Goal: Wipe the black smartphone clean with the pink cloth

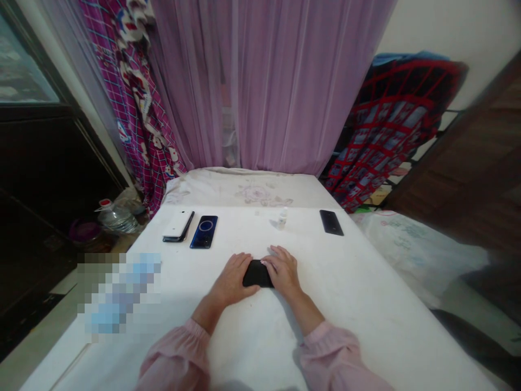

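Observation:
A black phone (258,273) lies sideways on the white-covered table, between my two hands. My left hand (235,279) grips its left end, with the thumb along the near edge and the fingers at the far edge. At the right end, my right hand (285,270) holds the phone, its fingers reaching over the top corner. Both ends of the phone are hidden under the hands. Beyond my right hand stands a small clear bottle with a white cap (282,217). A blue phone with a ring on its back (204,232) lies farther off to the left.
A white phone (177,223) rests on a darker one at the table's far left. Another dark phone (331,222) lies at the far right. A blurred-out patch (122,296) covers something at the left edge. Purple curtains (280,81) hang behind the table (366,304).

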Demonstrator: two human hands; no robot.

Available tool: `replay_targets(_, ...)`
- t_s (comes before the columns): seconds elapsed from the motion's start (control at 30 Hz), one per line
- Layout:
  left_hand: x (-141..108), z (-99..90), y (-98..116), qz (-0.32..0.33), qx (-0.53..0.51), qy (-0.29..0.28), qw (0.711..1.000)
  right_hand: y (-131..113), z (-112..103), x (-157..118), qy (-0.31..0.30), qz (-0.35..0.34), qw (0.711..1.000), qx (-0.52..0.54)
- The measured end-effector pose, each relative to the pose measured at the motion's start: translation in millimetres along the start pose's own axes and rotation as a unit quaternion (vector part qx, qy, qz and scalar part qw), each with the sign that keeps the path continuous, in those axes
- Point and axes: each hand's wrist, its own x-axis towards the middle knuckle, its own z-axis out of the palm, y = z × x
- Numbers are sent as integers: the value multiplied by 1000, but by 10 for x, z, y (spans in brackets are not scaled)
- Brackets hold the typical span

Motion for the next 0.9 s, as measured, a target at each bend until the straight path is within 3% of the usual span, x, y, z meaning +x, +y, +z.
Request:
replay_targets(0.3,-23,39,-21,4,2,4,1000,-114,-210,-540,-11,-47,999,19)
replay_targets(0.6,-12,62,-11,-8,-10,0,1000,17,2,-40,34,0,999,-6)
replay_targets(0.9,-143,-56,-188,-31,-5,6,1000,231,-135,-166,59,25,998,-1)
